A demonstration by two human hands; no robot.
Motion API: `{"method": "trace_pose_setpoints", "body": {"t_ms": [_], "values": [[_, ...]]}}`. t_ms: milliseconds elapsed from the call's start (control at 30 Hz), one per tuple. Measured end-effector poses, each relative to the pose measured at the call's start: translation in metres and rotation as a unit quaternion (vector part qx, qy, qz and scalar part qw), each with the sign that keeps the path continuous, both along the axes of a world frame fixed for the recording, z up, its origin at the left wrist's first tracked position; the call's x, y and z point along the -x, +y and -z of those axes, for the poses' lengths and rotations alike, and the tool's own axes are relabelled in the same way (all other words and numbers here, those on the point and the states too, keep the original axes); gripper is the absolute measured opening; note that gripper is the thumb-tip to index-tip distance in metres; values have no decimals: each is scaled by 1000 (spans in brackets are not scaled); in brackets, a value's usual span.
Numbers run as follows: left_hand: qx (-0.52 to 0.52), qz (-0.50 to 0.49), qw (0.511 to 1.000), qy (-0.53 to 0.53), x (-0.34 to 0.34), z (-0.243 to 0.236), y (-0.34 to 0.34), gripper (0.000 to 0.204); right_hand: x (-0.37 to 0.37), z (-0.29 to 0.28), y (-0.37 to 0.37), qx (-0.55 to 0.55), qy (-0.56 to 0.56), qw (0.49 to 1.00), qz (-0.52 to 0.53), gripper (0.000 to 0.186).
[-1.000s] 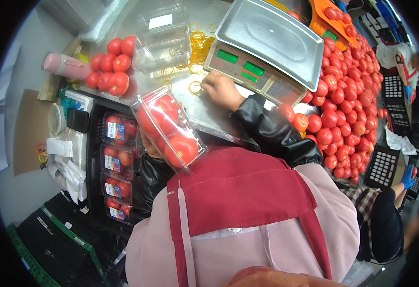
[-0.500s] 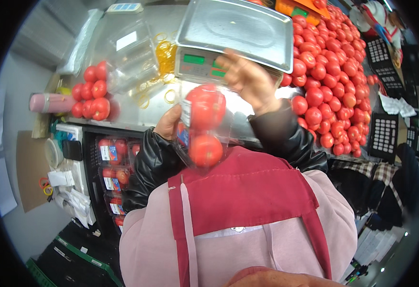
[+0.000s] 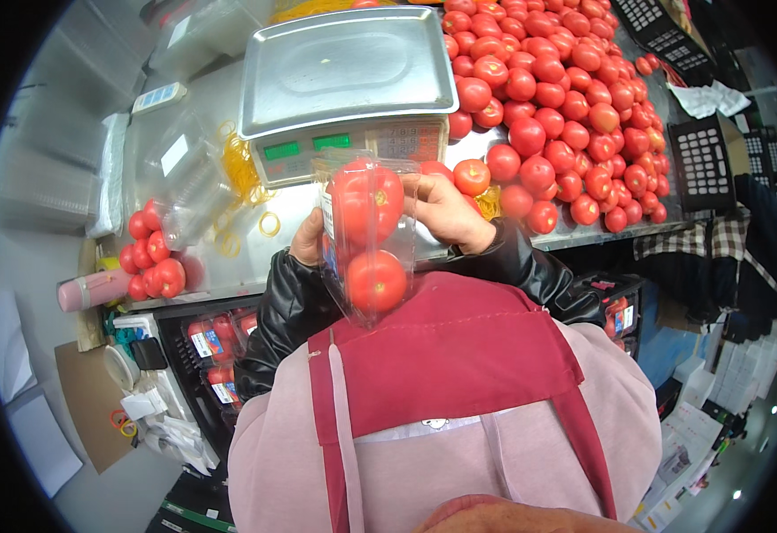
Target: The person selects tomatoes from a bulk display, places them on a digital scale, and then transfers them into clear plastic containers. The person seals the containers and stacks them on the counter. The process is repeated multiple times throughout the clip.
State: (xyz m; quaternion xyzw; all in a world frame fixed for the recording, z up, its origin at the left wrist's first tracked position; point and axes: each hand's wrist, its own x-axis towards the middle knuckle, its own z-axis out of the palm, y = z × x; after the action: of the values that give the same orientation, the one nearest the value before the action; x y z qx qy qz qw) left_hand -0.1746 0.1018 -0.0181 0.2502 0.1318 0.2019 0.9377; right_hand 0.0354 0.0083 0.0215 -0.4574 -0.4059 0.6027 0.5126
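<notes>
Upright in front of me is a clear plastic box of tomatoes (image 3: 372,281), with a label on its left side. My left hand (image 3: 309,235) grips the box's left side, its fingers partly hidden behind the plastic. At the upper right edge of the box, my right hand (image 3: 449,211) is closed with bent fingers against the plastic. Just beyond the box stands a scale with a bare metal pan (image 3: 348,67) and green displays. Loose tomatoes (image 3: 526,137) lie close to my right hand, near a small yellow bundle (image 3: 490,202).
At the left, empty clear boxes (image 3: 180,173) lie near yellow rubber bands (image 3: 241,169) and a small group of tomatoes (image 3: 153,253). A pink bottle (image 3: 94,290) lies at the table's left edge. Below the table, packed tomato boxes (image 3: 214,338) fill a black crate.
My right hand has come down from the scale's front to the box's right edge. The view has swung right, showing more of the tomato pile. My left hand keeps its grip.
</notes>
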Motion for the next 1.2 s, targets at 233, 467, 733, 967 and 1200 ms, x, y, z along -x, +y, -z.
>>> {"method": "trace_pose_setpoints", "body": {"t_ms": [233,467,733,967,1200], "values": [[-22,62,997,-38,-19,-10,-2,76,-50,-23,0,-7,376,921,99,51],[-29,272,959,78,-59,-26,2,51,-97,-88,66,32,172,972,-155,61],[-220,100,966,87,-4,34,23,46,-88,-95,-91,-60,-53,996,-42,42],[-363,134,917,100,-135,-74,-28,73,-33,8,-128,-143,79,940,300,74],[-328,427,843,-1,-181,-74,-87,83,-45,8,-307,-174,248,765,568,49]]}}
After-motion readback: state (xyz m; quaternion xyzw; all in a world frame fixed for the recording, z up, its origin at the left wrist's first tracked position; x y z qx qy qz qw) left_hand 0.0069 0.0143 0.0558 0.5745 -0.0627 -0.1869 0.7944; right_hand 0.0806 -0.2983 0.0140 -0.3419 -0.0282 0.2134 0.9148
